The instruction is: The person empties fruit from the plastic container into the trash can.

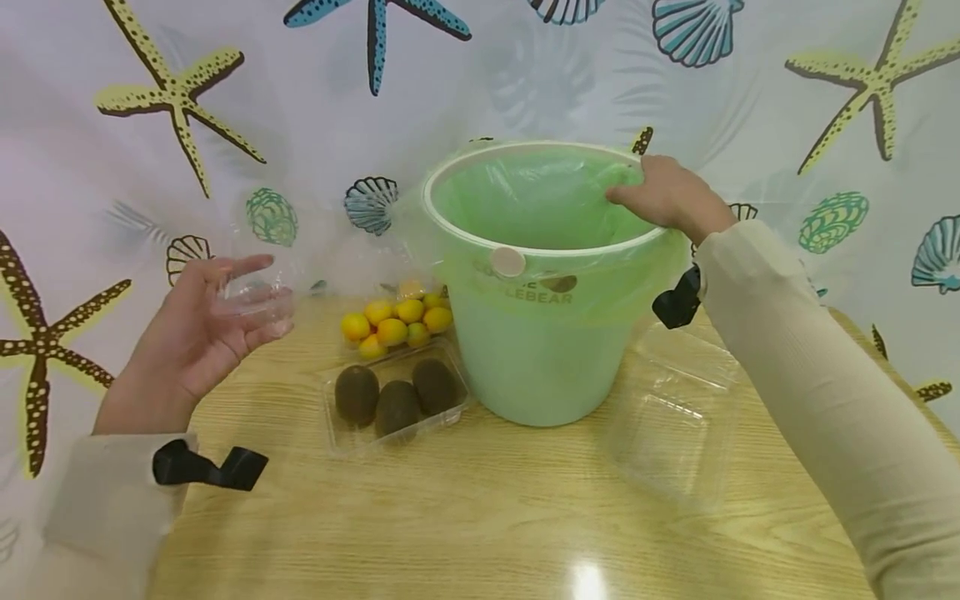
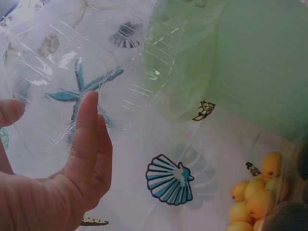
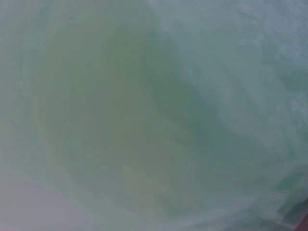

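The left hand point(image 1: 197, 333) holds up a small clear plastic lid or tub point(image 1: 258, 296) on the left, its fingers loosely bent round it. The right hand point(image 1: 667, 200) pinches the thin green plastic bag liner point(image 1: 540, 196) at the far right rim of the round pale green plastic bucket point(image 1: 540, 358).

This looks like the step of fixing the liner. Next, the clear piece likely needs lifting over the rim.

The bucket looks empty. Just left of it, a clear plastic tray point(image 1: 337, 437) holds three brown kiwis point(image 1: 396, 400). Behind it, small yellow fruits point(image 1: 397, 321) sit in clear packaging. An empty clear box point(image 1: 675, 417) lies right of the bucket.
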Demonstrator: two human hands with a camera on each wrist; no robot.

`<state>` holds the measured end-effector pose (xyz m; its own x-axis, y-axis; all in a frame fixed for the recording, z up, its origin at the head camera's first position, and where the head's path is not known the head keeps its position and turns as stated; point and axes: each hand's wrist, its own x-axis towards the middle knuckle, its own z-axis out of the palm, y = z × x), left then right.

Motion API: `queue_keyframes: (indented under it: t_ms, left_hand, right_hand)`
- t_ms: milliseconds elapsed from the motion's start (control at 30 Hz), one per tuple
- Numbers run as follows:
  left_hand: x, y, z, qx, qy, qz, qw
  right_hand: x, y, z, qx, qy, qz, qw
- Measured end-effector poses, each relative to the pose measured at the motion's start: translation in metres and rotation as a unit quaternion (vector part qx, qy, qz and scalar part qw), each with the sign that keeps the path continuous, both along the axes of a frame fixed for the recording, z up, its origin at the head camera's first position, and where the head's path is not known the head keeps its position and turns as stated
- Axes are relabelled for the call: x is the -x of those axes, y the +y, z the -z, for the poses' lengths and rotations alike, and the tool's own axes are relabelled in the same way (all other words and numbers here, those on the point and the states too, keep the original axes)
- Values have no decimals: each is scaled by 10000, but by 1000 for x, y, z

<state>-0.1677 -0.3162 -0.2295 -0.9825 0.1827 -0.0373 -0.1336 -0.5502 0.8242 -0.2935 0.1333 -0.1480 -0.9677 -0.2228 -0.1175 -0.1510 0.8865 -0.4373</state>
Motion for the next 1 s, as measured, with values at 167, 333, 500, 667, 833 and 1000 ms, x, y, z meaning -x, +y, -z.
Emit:
queue_keyframes:
  t_ms: [167, 333, 500, 667, 833, 1000]
  left_hand:
    - [-19, 7, 26, -759, 472, 721, 9934]
    - [-33, 13, 44, -1059, 817, 1349, 9818]
    - [-43, 20, 64, -442, 806, 1711, 9810]
    - [-43, 28, 81, 354, 706, 1833, 9799]
    - [-41, 42, 98, 1153, 693, 2064, 9692]
    - [-38, 61, 112, 1460, 608, 2310, 9600]
  right_hand:
    - [-1, 0, 1, 17, 12, -6, 10000]
    - [-2, 1, 0, -2, 7, 8, 10000]
    - [-1, 0, 0, 19, -33, 44, 10000]
    - [-1, 1, 3, 110, 25, 59, 9999]
    - [-2, 1, 5, 92, 68, 47, 9999]
    - [-2, 1, 4, 106, 138, 9, 9998]
